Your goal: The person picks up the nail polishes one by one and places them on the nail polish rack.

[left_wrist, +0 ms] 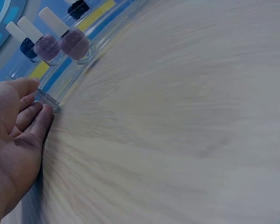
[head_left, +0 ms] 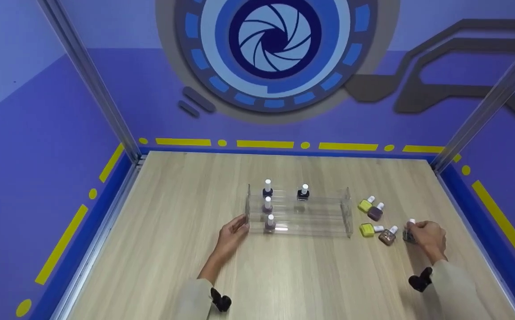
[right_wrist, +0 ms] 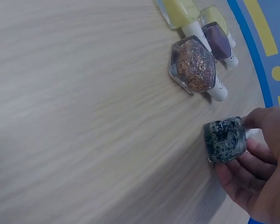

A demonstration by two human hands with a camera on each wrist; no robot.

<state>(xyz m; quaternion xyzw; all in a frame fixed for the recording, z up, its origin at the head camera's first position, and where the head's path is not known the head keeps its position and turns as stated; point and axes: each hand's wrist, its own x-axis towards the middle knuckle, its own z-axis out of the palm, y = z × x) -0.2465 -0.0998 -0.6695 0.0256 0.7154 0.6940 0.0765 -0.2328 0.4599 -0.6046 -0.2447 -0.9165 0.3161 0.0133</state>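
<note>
My right hand (head_left: pixel 428 238) pinches a dark, glittery nail polish bottle (right_wrist: pixel 225 140) near its white cap, at the table's right side. In the right wrist view the bottle's base faces the camera, with fingers beneath it. At the left end of a clear stepped rack (head_left: pixel 311 229), my left hand (head_left: pixel 231 235) touches the end panel with its fingertips, the thumb held apart from the fingers. The rack's left side holds a dark bottle (head_left: pixel 267 189) and two mauve bottles (head_left: pixel 270 223) in a column. Another dark bottle (head_left: pixel 303 193) stands on the back step near the middle.
Between rack and right hand lie two yellow bottles (head_left: pixel 366 230), a purple bottle (head_left: pixel 375 212) and a copper glitter bottle (head_left: pixel 387 236), all with white caps. A patterned blue wall (head_left: pixel 128 89) and metal posts (head_left: pixel 93 80) bound the wooden table (head_left: pixel 293 275).
</note>
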